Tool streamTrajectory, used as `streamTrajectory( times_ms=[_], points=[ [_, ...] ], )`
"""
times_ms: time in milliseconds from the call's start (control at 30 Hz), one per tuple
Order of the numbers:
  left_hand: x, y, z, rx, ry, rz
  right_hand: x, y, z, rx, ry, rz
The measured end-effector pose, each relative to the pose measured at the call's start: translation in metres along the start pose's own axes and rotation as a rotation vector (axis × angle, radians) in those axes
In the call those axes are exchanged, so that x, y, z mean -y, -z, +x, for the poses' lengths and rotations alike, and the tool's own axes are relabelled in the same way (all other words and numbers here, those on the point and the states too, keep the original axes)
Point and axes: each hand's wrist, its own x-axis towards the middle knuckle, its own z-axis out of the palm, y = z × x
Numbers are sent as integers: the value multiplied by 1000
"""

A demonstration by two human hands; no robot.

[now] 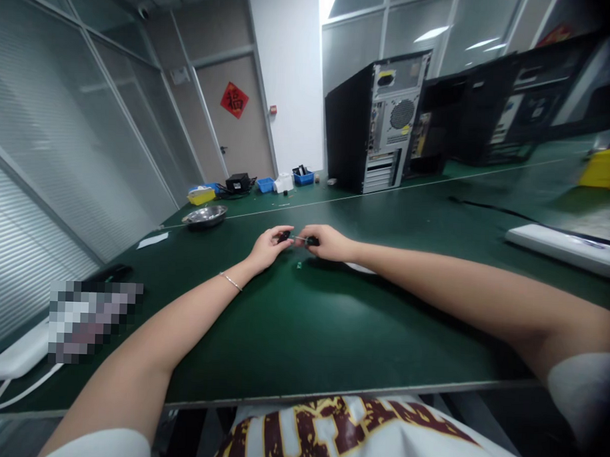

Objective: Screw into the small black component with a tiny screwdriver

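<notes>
My left hand (270, 248), with a thin bracelet at the wrist, pinches a small black object (283, 236) near the middle of the green table. Facing it from the right, my right hand (326, 243) is closed around the black handle of a screwdriver (312, 241). The thin metal shaft points left toward the black object; whether the tip touches it is too small to tell. Just below the hands, a tiny green piece (299, 265) lies on the table (281, 328). Something white (361, 268) is partly hidden under my right forearm.
A metal bowl (205, 216) stands at the back left, near a yellow tray (201, 197) and blue trays (265, 184). Computer cases (371, 124) line the back right. A white power strip (567, 247) lies right, and a white device with a cable (18, 352) left.
</notes>
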Motion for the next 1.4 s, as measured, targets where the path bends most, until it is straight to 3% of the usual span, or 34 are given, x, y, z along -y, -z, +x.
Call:
streamTrajectory(
  times_ms=[133, 300, 467, 567, 733, 800, 1167, 1400],
  points=[
    [-3, 0, -1, -26, 67, -112, 8, 2, 0, 75, -128, -88],
    [-4, 0, -2, -59, 98, -111, 23, 3, -3, 213, -130, -198],
    [-4, 1, -1, -40, 82, -61, 23, -4, -3, 240, -135, -168],
    [-5, 1, -2, -49, 85, -14, 19, -6, -2, 162, -97, -137],
    [-7, -2, -2, -43, 137, -119, 14, -2, -2, -146, -23, -40],
    [-7, -4, -3, -22, 155, -176, 13, 0, -4, -211, -6, -45],
    [-10, -8, -4, 34, 58, -192, 2, -1, -7, -223, 40, -63],
    [-7, -5, -2, 41, 60, -197, -4, -2, -6, -270, 159, -34]
  ],
)
